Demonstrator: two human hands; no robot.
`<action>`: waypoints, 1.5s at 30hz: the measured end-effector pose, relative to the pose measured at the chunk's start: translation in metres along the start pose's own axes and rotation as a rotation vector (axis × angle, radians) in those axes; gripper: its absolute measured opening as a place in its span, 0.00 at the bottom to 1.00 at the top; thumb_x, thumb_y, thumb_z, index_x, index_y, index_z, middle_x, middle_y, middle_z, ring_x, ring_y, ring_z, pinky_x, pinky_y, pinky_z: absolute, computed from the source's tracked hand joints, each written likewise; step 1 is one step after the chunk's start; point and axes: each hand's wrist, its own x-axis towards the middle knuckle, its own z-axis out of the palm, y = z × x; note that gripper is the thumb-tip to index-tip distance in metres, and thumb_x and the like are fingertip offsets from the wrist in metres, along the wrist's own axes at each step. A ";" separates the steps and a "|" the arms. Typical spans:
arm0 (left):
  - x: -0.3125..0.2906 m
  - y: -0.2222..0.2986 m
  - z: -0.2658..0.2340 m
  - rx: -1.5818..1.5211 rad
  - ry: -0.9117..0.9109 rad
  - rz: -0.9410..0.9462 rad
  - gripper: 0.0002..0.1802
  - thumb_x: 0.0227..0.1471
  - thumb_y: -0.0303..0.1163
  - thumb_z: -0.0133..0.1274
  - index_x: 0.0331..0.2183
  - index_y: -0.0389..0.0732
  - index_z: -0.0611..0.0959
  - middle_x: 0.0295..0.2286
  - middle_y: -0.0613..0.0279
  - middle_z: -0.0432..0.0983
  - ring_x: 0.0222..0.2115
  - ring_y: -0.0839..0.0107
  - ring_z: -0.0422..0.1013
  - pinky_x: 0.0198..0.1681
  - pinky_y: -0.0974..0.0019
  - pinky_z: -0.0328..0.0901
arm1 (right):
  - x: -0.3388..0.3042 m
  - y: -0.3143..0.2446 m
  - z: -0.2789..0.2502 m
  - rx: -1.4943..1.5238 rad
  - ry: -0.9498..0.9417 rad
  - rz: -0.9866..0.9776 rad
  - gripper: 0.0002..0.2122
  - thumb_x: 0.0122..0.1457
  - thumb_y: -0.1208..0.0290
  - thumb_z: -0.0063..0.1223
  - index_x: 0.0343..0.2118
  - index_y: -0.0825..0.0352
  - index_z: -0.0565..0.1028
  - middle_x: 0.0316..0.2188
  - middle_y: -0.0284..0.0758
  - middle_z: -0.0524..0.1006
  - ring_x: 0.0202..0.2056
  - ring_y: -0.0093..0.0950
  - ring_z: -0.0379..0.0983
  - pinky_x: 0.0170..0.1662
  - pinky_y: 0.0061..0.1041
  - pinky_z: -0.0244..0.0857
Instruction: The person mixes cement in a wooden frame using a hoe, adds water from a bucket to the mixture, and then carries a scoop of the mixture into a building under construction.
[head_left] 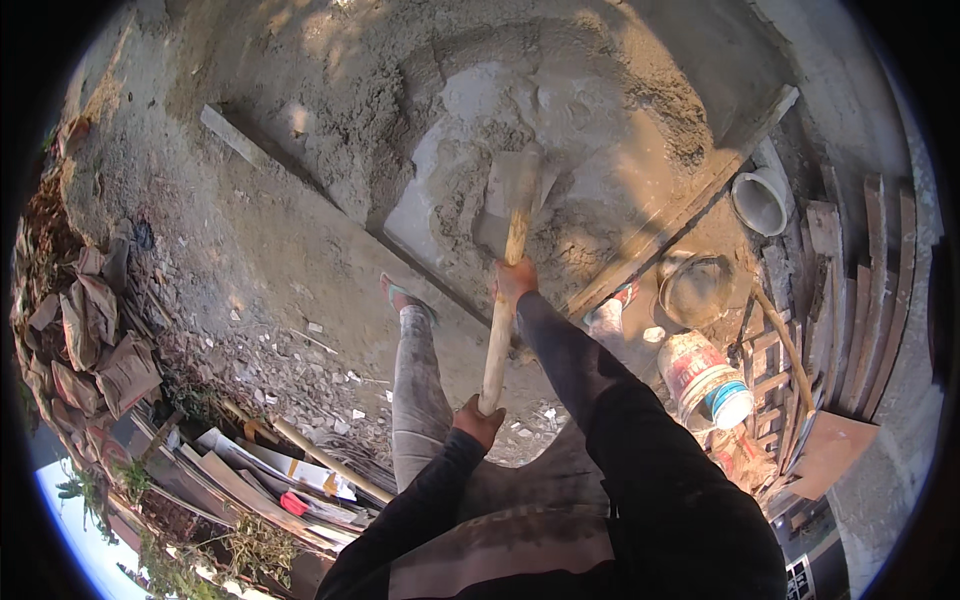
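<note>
1. I'm looking down at an outdoor work area: rough, dusty ground with pale stone chips lies to the left of the shovel, my landmark throughout.
2. Sunlight falls in patches over the wet grey mix around and beyond the shovel's blade; the blade sits in it, partly coated.
3. Two boards edge the mix, a left board and a right board, their near ends reaching in close to the shovel's handle from either side.
4. I count four containers, all right of the shovel: a pale bucket, a round dark tub, a red-marked bucket and a blue-and-white container against that bucket. The tub seems to hold something murky; I can't make out the others' contents.
5. One shovel, two hands on it: the left hand has its fingers closed round the handle's near end, the right hand grips it farther up, toward the blade.
6. Far right of the shovel stand several planks; far left lie crumpled brown bags. Both overlap too much for me to count.
</note>
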 end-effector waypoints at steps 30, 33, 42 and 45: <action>-0.161 0.298 0.053 -0.220 -0.508 0.882 0.28 0.48 0.40 0.63 0.49 0.39 0.74 0.38 0.50 0.77 0.34 0.62 0.76 0.38 0.64 0.70 | -0.046 -0.081 -0.320 1.087 -0.487 0.631 0.06 0.60 0.69 0.49 0.31 0.64 0.65 0.18 0.28 0.66 0.21 0.18 0.66 0.24 0.20 0.67; -0.202 0.306 0.072 -0.098 -0.634 0.909 0.30 0.48 0.39 0.63 0.50 0.38 0.73 0.39 0.48 0.76 0.34 0.63 0.76 0.37 0.64 0.70 | -0.098 -0.072 -0.372 0.978 -0.333 0.338 0.07 0.60 0.69 0.50 0.30 0.63 0.65 0.18 0.28 0.67 0.18 0.19 0.66 0.21 0.19 0.66; -0.169 0.238 0.043 0.371 -0.509 0.885 0.30 0.51 0.35 0.58 0.55 0.37 0.71 0.41 0.39 0.75 0.40 0.50 0.74 0.43 0.60 0.68 | -0.165 -0.041 -0.420 1.051 0.430 -0.121 0.08 0.60 0.69 0.52 0.31 0.62 0.64 0.17 0.29 0.66 0.15 0.22 0.62 0.18 0.24 0.62; -0.087 0.179 0.034 0.606 -0.345 0.999 0.31 0.51 0.40 0.57 0.56 0.43 0.71 0.39 0.47 0.77 0.36 0.48 0.73 0.41 0.54 0.67 | -0.143 -0.023 -0.394 1.156 0.525 -0.217 0.06 0.58 0.72 0.52 0.28 0.64 0.66 0.16 0.30 0.65 0.15 0.24 0.62 0.19 0.26 0.62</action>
